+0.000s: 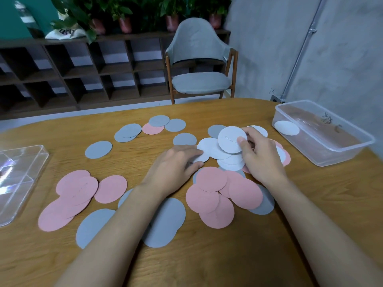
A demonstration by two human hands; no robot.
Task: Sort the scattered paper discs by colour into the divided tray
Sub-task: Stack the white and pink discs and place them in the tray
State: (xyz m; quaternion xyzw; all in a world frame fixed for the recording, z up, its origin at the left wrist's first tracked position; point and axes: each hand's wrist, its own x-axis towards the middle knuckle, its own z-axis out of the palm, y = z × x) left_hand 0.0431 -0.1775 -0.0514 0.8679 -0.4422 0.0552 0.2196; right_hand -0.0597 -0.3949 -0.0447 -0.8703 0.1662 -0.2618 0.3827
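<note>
Right hand pinches white disc beside left hand.

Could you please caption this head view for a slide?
Right hand holds a white disc, left hand presses a second white disc; pink discs and grey discs lie scattered.

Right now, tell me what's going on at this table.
A person is sorting paper discs. The right hand pinches a white disc raised above the white pile, while the left hand rests on that pile's left edge. Pink discs and grey discs lie scattered over the table. A single disc, also white, sits in the clear tub at right; the divided tray stands far left.
</note>
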